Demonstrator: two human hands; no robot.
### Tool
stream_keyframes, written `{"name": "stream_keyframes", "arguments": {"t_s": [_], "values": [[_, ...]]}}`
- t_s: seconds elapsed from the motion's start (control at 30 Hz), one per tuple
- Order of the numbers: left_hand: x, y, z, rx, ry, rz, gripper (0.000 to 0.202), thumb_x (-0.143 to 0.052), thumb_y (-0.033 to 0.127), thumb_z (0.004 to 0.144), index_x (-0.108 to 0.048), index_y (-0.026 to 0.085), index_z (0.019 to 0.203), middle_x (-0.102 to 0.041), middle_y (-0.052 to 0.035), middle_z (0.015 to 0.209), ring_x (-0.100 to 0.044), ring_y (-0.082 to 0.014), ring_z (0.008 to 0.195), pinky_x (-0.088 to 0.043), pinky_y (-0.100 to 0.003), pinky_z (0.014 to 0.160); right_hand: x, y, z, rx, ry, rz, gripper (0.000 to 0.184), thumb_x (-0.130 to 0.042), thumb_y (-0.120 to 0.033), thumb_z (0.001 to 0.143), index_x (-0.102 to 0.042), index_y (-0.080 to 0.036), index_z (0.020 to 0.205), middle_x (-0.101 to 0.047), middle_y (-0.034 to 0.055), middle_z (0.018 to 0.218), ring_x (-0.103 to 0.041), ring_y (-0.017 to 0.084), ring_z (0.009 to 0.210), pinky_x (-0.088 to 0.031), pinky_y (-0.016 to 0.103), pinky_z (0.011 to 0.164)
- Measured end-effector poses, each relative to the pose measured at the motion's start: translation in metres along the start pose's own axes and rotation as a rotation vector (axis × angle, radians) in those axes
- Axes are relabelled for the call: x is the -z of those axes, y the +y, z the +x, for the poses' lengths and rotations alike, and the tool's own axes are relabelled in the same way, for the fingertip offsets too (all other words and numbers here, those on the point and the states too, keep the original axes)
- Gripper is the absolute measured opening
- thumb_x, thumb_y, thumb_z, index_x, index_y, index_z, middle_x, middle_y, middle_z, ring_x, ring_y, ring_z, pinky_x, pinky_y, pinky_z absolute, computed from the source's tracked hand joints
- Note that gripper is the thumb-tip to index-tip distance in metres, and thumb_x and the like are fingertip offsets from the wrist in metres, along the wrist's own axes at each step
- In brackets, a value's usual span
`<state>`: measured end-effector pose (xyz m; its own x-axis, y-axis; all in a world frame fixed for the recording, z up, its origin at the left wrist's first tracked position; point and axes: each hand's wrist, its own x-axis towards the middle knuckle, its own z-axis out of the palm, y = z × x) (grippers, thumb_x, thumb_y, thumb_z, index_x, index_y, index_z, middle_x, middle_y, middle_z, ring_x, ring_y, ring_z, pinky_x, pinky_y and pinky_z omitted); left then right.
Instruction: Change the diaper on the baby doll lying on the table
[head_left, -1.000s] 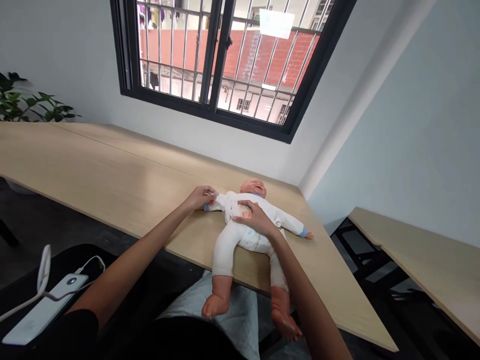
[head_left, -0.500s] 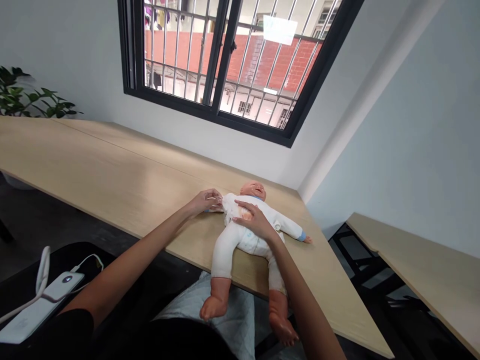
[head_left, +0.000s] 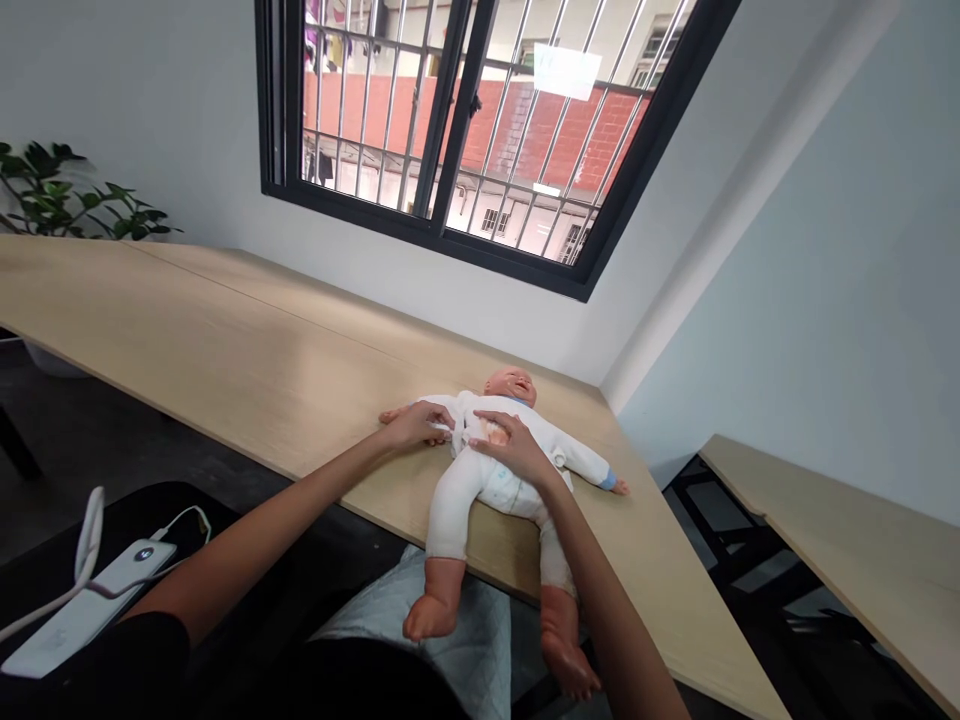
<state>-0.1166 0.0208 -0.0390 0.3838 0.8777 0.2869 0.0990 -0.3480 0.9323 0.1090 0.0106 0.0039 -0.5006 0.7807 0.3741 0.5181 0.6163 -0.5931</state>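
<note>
A baby doll (head_left: 512, 384) lies on its back on the table, its bare feet hanging past the front edge. It wears a white long-sleeved top (head_left: 536, 428) with blue cuffs, and a white diaper (head_left: 504, 488). Some belly shows under the top. My left hand (head_left: 421, 424) is at the doll's side on the left, its fingers closed on the bunched hem of the top. Resting on the belly, my right hand (head_left: 521, 450) has its thumb and fingers spread, near the lifted edge of the cloth.
The wooden table (head_left: 247, 340) runs along the wall below a barred window (head_left: 435, 235). A potted plant (head_left: 67, 200) stands at the far left. A white power bank (head_left: 90, 610) with a cable lies at the lower left. Another table (head_left: 840, 520) is at the right.
My left hand has moved slightly down and right with the cloth, and the doll's arm on the left now shows beyond it. My right hand stays on the belly.
</note>
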Motion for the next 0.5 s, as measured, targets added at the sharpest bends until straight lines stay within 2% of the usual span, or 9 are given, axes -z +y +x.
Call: {"name": "stream_keyframes", "arguments": {"t_s": [0.1,0.23,0.37,0.5], "values": [[0.004,-0.003,0.0,-0.03,0.1,0.12,0.026,-0.071,0.031,0.062,-0.066,0.012,0.08,-0.066,-0.0029,0.078,-0.057,-0.0141,0.065,-0.043,-0.024,0.058,0.0,-0.001,-0.001,-0.01,0.007,0.0,0.051,-0.071,-0.049,0.073,-0.064,-0.027,0.118,-0.063,0.0053,0.125,-0.051,0.026,0.123,-0.026,0.048,0.111],[0.007,-0.002,0.0,-0.114,0.251,0.305,0.019,-0.071,0.031,0.065,-0.065,0.013,0.07,-0.066,-0.0026,0.074,-0.057,-0.0162,0.071,-0.042,-0.025,0.064,-0.001,-0.001,-0.001,-0.014,0.009,-0.009,0.05,-0.071,-0.049,0.074,-0.064,-0.027,0.118,-0.063,0.0049,0.125,-0.051,0.026,0.122,-0.026,0.049,0.111],[0.006,0.004,-0.002,-0.157,0.225,0.372,0.019,-0.067,0.032,0.072,-0.066,0.013,0.071,-0.064,-0.0003,0.067,-0.054,-0.0142,0.066,-0.039,-0.023,0.063,-0.001,0.002,0.0,-0.004,0.01,-0.003,0.05,-0.072,-0.048,0.073,-0.065,-0.026,0.117,-0.064,0.0056,0.124,-0.052,0.026,0.121,-0.028,0.048,0.111],[0.005,0.013,-0.006,-0.268,0.171,0.491,0.019,-0.054,0.026,0.085,-0.068,0.014,0.08,-0.068,-0.0019,0.077,-0.057,-0.0151,0.073,-0.042,-0.024,0.068,-0.001,0.001,0.0,0.002,0.006,0.001,0.049,-0.072,-0.048,0.073,-0.065,-0.025,0.116,-0.063,0.0062,0.124,-0.052,0.026,0.122,-0.028,0.047,0.111]]}}
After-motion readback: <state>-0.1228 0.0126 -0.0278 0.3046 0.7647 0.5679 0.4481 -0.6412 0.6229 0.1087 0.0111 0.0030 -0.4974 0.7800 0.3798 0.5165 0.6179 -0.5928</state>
